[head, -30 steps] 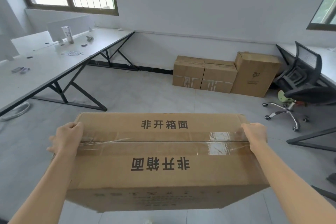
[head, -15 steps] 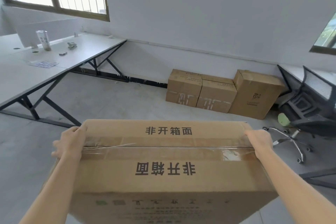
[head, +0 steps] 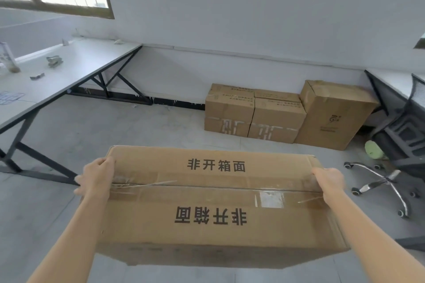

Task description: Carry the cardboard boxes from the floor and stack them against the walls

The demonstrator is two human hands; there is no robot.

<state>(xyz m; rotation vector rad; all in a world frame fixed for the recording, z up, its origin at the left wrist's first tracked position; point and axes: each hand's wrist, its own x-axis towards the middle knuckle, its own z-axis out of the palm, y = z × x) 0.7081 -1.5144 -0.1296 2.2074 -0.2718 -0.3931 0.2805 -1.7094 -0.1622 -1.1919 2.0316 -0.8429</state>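
Holding one large cardboard box clear of the floor, taped seam upward, between two hands. Gripping its left end with the left hand, fingers curled over the edge; gripping its right end with the right hand, fingertips hidden past the edge. Facing three more boxes on the floor against the far wall: left low box and right low box touching, one taller box just beside them. Flanked by one long desk left, one wheeled chair right.
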